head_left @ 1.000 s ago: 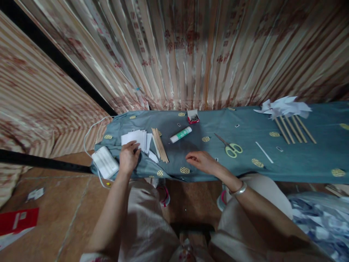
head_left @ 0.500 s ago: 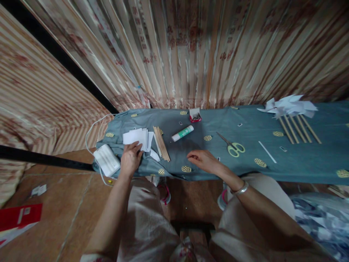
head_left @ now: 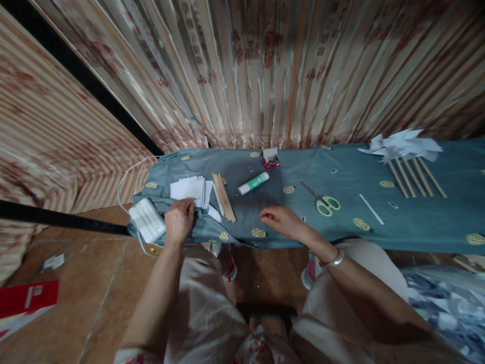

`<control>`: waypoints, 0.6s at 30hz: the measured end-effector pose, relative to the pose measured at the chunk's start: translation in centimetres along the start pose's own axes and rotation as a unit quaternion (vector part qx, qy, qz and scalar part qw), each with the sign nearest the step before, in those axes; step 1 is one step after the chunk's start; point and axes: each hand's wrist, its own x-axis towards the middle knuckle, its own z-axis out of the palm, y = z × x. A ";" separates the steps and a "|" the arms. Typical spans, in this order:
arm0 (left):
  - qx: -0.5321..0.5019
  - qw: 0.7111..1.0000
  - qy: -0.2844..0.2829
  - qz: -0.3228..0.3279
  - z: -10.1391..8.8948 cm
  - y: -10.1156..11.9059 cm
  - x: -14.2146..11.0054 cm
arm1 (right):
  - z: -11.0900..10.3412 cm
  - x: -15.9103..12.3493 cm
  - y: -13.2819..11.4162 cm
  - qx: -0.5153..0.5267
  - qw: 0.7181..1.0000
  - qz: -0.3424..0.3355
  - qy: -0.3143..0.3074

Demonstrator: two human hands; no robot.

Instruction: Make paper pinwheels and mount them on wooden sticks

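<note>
My left hand (head_left: 180,221) is at the near edge of a small pile of white paper pieces (head_left: 187,188), its fingertips pinched together on the paper's lower corner. Just right of the pile lie several thin wooden sticks (head_left: 224,197) side by side, with a folded scrap of paper (head_left: 214,213) below them. My right hand (head_left: 281,220) rests over the cloth, fingers loosely curled together and nothing visible in them. Ahead of it lies a white and green glue stick (head_left: 253,183). To its right are scissors (head_left: 322,200) with light green handles.
Blue-green cloth (head_left: 428,222) covers the bench. A small red box of pins (head_left: 271,158) stands open at the back. At the right lie several paper pinwheels (head_left: 405,146) on sticks, and a paper strip (head_left: 371,209). A white power strip (head_left: 148,221) lies at the left end.
My left hand's fingers, spread over the paper pile before, have drawn together at its near edge. The right hand stays nearly still.
</note>
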 end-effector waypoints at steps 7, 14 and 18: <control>-0.061 0.995 0.036 -0.066 0.5 -0.6 0.4 | -0.1 -0.1 0.0 -0.007 1.000 -0.004 0.002; -0.153 0.975 0.126 -0.096 -0.1 0.5 1.0 | 0.3 -0.1 0.2 0.008 1.000 -0.013 0.015; -0.158 0.976 0.149 0.030 -0.9 4.1 0.5 | -0.1 -0.6 0.4 0.011 0.998 0.001 0.063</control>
